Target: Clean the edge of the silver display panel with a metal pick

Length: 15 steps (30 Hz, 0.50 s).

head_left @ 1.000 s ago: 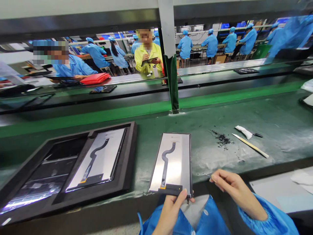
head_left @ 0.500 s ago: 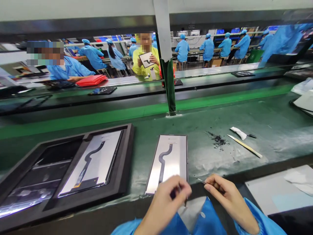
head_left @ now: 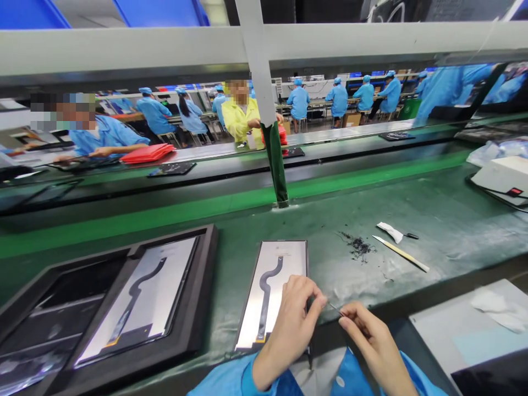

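A phone display panel [head_left: 270, 280] lies back side up on the green bench, a dark flex cable running down its middle. My left hand [head_left: 295, 316] rests over its lower right part, fingers curled and pinched at the right edge. My right hand [head_left: 367, 338] is closed on a thin metal tool [head_left: 335, 309], probably tweezers, whose tip points left and meets my left fingertips just beside the panel's edge. Both arms wear blue sleeves.
A black foam tray [head_left: 193, 308] at the left holds another panel [head_left: 138, 302]. Dark scraps [head_left: 357, 246], a white wipe [head_left: 390, 231] and a flat stick [head_left: 400, 253] lie to the right. A green-wrapped post [head_left: 274, 159] stands behind. Workers sit across the line.
My left hand has moved up from the panel's bottom edge onto its right side. My right hand has brought the tool's tip left to meet it. The view has tilted upward.
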Available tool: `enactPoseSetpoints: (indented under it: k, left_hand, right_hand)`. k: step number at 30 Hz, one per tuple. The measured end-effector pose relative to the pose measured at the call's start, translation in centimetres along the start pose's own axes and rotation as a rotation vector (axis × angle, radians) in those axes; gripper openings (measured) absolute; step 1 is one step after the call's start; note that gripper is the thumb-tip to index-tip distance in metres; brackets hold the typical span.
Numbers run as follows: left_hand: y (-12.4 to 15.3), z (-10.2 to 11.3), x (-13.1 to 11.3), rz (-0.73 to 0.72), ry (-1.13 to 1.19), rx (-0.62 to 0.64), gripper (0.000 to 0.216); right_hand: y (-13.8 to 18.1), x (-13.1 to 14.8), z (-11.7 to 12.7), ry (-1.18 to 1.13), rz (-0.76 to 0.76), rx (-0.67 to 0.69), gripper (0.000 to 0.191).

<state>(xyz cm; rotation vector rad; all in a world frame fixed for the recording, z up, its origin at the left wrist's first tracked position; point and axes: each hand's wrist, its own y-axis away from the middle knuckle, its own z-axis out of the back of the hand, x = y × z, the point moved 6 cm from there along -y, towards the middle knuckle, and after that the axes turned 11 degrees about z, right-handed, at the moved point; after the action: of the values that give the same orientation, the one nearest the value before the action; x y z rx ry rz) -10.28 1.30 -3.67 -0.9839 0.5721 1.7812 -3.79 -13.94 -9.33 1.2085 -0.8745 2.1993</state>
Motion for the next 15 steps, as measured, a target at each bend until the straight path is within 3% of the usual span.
enactPoseSetpoints:
  k: [4,9,12,15]
  left_hand:
    - [-0.3,0.7,-1.1,-0.143,-0.139,-0.151,0.021]
    - [-2.9,3.1,-2.2,-0.152,-0.232,-0.248,0.021]
    - [-5.5,3.4,-3.6,-0.166,-0.334,-0.218,0.02]
    - [-8.7,1.3,-5.1,-0.198,-0.447,-0.122,0.019]
  right_hand:
    - [0.6,-0.8,-0.6,-0.055,-0.035,-0.051,0.026]
    - [1.5,-1.9,-0.3,-0.101,-0.079,-0.125,0.025]
    - [2.1,-2.3,-0.3,-0.141,-0.094,-0.128,0.024]
    - [2.6,-2.6,-0.7,-0.183,-0.114,-0.138,0.024]
